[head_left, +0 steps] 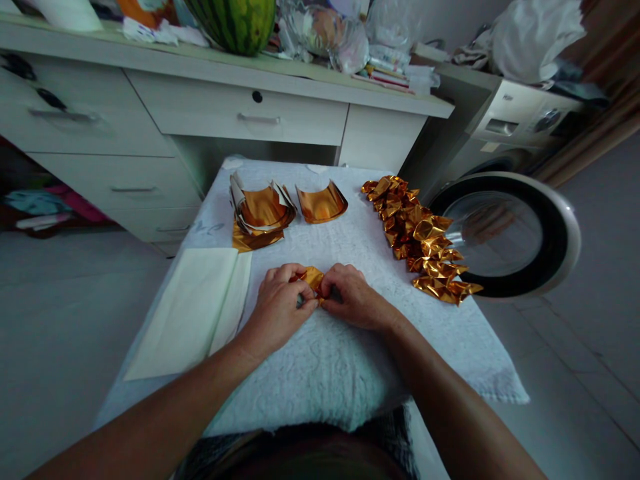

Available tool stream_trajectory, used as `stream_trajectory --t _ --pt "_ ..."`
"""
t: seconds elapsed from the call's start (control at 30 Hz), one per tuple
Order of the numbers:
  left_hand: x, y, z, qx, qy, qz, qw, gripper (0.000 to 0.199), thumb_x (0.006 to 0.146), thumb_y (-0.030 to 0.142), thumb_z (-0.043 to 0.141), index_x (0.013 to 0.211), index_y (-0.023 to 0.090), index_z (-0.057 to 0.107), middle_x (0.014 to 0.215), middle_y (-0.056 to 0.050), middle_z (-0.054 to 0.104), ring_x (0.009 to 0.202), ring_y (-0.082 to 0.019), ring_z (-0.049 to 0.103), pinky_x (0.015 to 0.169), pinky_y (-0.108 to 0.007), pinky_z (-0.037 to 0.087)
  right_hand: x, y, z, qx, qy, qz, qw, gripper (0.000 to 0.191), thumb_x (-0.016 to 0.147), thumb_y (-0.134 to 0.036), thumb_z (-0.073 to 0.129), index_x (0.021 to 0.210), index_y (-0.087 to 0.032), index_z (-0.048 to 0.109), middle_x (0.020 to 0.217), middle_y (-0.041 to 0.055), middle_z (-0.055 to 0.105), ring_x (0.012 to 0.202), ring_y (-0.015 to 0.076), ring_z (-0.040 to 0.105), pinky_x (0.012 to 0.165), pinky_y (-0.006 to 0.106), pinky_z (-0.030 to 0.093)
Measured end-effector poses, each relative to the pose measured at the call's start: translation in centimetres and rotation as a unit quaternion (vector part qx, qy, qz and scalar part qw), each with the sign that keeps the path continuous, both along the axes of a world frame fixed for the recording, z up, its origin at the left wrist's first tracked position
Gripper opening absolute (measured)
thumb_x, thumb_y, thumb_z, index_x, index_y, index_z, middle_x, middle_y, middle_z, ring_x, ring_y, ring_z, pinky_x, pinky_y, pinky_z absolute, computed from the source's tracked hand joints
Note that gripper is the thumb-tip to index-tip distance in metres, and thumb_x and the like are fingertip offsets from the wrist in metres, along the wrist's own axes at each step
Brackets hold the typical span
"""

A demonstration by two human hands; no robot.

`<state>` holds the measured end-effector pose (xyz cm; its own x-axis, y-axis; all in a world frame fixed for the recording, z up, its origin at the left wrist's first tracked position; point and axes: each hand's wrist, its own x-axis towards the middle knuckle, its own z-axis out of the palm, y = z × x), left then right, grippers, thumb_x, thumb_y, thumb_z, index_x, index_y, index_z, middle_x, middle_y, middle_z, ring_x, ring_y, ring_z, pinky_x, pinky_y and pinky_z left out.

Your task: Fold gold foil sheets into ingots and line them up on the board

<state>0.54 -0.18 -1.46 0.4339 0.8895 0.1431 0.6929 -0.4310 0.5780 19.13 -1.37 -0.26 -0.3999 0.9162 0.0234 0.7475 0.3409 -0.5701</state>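
Observation:
A small piece of shiny gold foil paper [313, 277] is pinched between my two hands at the middle of the cloth-covered table [320, 373]. My left hand [284, 297] grips its left side with fingers closed. On its right side, my right hand [356, 295] is closed too, thumb and forefinger together. The fingers hide much of the foil. Beyond them lie a stack of curved gold sheets [263, 208] with pale backs and a single curved gold sheet [323, 203]. A row of folded gold foil pieces [417, 230] runs along the right.
Folded pale paper [185, 310] lies at the table's left. Behind stands a white drawer cabinet [240, 120] bearing a watermelon [233, 23] and plastic bags [325, 33]. At the right, the open round door [505, 233] of a washing machine [525, 120] reaches close to the table.

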Motion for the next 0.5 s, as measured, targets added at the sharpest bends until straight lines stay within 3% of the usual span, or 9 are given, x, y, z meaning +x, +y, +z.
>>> stream_trajectory --t 0.2,0.5 --pt "0.01 0.05 -0.24 0.013 0.003 -0.004 1.000 0.010 0.076 0.017 0.069 0.067 0.021 0.068 0.113 -0.005 0.059 0.108 -0.027 0.051 0.096 -0.047 0.043 0.16 -0.04 0.30 -0.019 0.015 0.002 1.000 0.017 0.084 -0.024 0.069 0.098 -0.018 0.061 0.098 0.0041 0.062 0.093 0.0186 0.051 0.085 0.033 0.033" --pt "-0.05 0.01 -0.20 0.007 -0.001 -0.005 1.000 0.010 0.076 0.018 0.070 0.067 0.021 0.068 0.113 -0.004 0.059 0.110 -0.027 0.050 0.098 -0.048 0.043 -0.06 0.06 0.65 -0.039 0.006 -0.001 0.999 0.012 0.089 -0.014 0.055 0.093 -0.020 0.065 0.095 0.0031 0.061 0.093 0.0183 0.051 0.086 0.033 0.033"
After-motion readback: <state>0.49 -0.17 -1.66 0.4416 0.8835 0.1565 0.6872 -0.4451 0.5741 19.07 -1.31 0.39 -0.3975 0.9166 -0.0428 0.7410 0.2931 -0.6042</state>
